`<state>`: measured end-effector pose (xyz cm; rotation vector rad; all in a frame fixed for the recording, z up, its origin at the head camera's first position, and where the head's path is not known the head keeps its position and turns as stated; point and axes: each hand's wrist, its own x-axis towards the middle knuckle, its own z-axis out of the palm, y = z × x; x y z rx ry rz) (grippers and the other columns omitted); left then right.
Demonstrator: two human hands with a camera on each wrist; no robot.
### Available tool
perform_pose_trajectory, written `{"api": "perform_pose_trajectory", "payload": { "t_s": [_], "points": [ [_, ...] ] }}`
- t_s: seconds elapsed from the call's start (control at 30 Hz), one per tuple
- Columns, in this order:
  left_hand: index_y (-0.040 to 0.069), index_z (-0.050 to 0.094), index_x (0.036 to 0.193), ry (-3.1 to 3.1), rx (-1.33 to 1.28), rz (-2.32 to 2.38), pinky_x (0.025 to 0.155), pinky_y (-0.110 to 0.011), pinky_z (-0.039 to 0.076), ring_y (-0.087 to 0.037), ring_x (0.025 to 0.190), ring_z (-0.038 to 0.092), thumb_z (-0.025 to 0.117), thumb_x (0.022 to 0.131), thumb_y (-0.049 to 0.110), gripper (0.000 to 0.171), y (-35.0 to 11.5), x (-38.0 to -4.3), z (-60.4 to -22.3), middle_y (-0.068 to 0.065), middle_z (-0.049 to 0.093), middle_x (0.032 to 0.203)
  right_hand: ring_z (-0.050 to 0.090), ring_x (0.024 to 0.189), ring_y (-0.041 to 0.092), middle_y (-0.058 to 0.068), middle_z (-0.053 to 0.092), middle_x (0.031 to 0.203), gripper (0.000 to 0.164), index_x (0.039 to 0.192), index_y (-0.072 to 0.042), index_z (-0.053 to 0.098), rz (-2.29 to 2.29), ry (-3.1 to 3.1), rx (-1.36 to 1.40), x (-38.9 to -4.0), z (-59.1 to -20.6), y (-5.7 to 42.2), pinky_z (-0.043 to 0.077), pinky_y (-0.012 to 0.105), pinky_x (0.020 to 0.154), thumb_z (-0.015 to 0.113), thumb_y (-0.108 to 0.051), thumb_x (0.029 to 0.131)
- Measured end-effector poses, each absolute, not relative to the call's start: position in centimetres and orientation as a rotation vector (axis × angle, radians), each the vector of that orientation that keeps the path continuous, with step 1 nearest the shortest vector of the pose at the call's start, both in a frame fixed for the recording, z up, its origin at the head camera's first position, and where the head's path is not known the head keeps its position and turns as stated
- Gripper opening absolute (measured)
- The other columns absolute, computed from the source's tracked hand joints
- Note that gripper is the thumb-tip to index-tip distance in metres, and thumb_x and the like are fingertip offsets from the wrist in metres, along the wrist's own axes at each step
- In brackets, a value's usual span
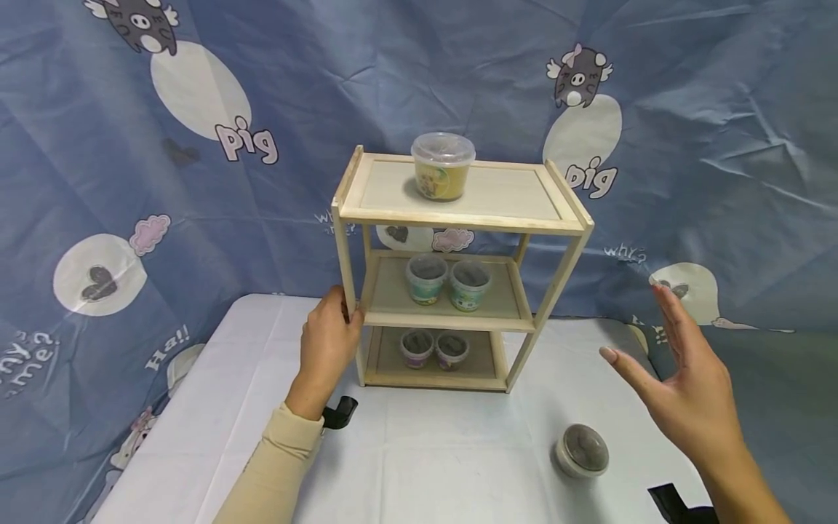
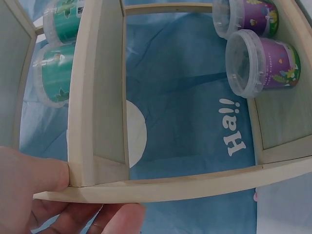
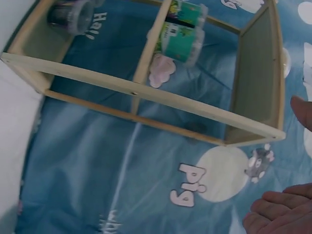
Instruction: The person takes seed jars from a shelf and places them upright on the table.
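Note:
A three-tier wooden shelf (image 1: pixel 452 320) stands on the table. My left hand (image 1: pixel 329 340) grips its left front post near the middle tier; in the left wrist view the thumb lies on one side of the wood and the fingers on the other. My right hand (image 1: pixel 694 378) is held in the air right of the shelf, fingers straight and thumb apart, touching nothing. A lidded tub with a yellow label (image 1: pixel 442 167) sits on the top tier. Two teal-labelled tubs (image 1: pixel 468 285) stand side by side on the middle tier, and two smaller purple-labelled tubs (image 2: pixel 280 63) on the bottom one.
A small tub with a clear lid (image 1: pixel 581 451) stands on the white-covered table (image 1: pixel 445 458), front right, below my right hand. Behind the shelf hangs a blue cloth (image 1: pixel 314 80) with pig prints. Black straps (image 1: pixel 340 413) show at my wrists.

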<state>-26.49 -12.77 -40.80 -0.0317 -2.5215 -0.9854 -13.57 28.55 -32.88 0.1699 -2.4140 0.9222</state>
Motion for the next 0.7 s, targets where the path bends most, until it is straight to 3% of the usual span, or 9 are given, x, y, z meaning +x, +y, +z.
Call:
{"api": "perform_pose_trajectory", "payload": {
  "t_s": [0.17,0.5,0.7],
  "points": [
    [0.004,0.060,0.105,-2.521,-0.027,-0.984,0.055,-0.046,0.051,-0.031,0.068,0.064,0.069,0.101,0.019,0.018,-12.9,-26.4,-40.7,-0.011,0.062,0.087,0.028,0.153,0.007,0.002,0.030,0.169,0.097,0.166,-0.026,0.026,0.995,-2.387,0.204,-14.0,-31.6,28.2,0.023,0.007,0.111,0.082,-0.004,0.091],
    [0.004,0.060,0.104,-2.503,-0.036,-0.980,0.056,-0.048,0.052,-0.032,0.069,0.065,0.069,0.101,0.018,0.017,-12.8,-26.5,-40.7,-0.011,0.062,0.086,0.037,0.150,0.014,0.004,0.038,0.166,0.097,0.164,-0.024,0.034,1.070,-2.304,0.264,-15.2,-28.4,26.8,0.030,0.013,0.112,0.084,0.003,0.085],
    [0.004,0.061,0.104,-2.502,-0.033,-0.976,0.056,-0.048,0.052,-0.032,0.069,0.065,0.070,0.100,0.019,0.018,-12.8,-26.4,-40.7,-0.011,0.063,0.086,0.037,0.151,0.015,0.002,0.039,0.165,0.090,0.163,-0.022,0.036,1.057,-2.275,0.341,-16.4,-26.2,25.6,0.031,0.015,0.113,0.081,0.001,0.089]
  ]
}}
